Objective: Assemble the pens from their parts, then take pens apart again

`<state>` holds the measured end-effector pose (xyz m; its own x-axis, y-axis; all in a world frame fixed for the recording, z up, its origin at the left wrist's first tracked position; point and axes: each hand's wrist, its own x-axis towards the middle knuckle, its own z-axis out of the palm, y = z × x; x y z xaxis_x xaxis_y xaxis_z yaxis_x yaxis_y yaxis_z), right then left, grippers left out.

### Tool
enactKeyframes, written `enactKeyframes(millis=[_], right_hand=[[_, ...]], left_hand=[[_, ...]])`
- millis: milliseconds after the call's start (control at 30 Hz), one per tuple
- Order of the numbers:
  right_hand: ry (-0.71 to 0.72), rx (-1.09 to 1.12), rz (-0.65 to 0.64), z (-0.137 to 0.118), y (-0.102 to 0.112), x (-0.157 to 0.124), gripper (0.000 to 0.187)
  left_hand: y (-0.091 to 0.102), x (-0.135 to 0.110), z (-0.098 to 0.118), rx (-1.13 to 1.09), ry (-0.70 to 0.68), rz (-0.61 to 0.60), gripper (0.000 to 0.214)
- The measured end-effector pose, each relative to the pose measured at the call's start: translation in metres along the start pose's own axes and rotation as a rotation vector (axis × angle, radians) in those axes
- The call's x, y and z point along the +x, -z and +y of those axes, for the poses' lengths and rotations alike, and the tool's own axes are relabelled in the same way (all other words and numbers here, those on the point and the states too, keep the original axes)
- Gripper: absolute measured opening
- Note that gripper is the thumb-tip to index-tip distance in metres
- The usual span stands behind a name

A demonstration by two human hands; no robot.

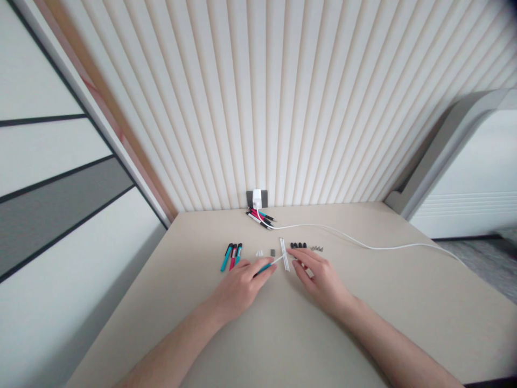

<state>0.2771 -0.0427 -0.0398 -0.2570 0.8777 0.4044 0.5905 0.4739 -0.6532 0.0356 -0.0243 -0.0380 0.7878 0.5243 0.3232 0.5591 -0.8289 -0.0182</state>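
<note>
My left hand [242, 283] is closed around a blue pen barrel [264, 268], held low over the table. A thin white pen refill [278, 260] sticks out of the barrel toward the right. My right hand [321, 275] is just beyond the refill's far end, its index fingertip close to it and the thumb apart; whether they touch is too small to tell. Under the refill's end lie several white refills [285, 261] side by side. Black pen tips [299, 245] stand in a row behind my right hand, with small metal springs [317, 249] to their right.
Blue and red pen barrels [232, 257] lie at the left, near small white parts [259, 253] and a grey piece [273, 252]. Several pens [260, 217] are piled by the wall below a white charger [257, 198]. Its white cable [355, 242] crosses the table's right side.
</note>
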Motion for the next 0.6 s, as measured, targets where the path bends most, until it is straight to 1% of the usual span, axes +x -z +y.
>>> enactKeyframes(millis=[200, 400, 500, 600], right_hand=[[-0.022, 0.045, 0.031, 0.003, 0.001, 0.0004, 0.034], [-0.039, 0.073, 0.057, 0.0023, 0.0011, 0.0016, 0.034], [-0.068, 0.072, 0.106, 0.002, 0.0019, 0.0018, 0.033], [-0.113, 0.051, 0.179, 0.0039, 0.0042, 0.002, 0.03]], left_hand=[[-0.0017, -0.0005, -0.0009, 0.019, -0.005, -0.027, 0.046], [0.0008, 0.0006, 0.0006, -0.006, 0.0, 0.005, 0.049], [0.0009, 0.0008, 0.0008, -0.005, 0.007, -0.003, 0.05], [0.0, 0.0009, 0.0002, -0.015, 0.027, 0.022, 0.052]])
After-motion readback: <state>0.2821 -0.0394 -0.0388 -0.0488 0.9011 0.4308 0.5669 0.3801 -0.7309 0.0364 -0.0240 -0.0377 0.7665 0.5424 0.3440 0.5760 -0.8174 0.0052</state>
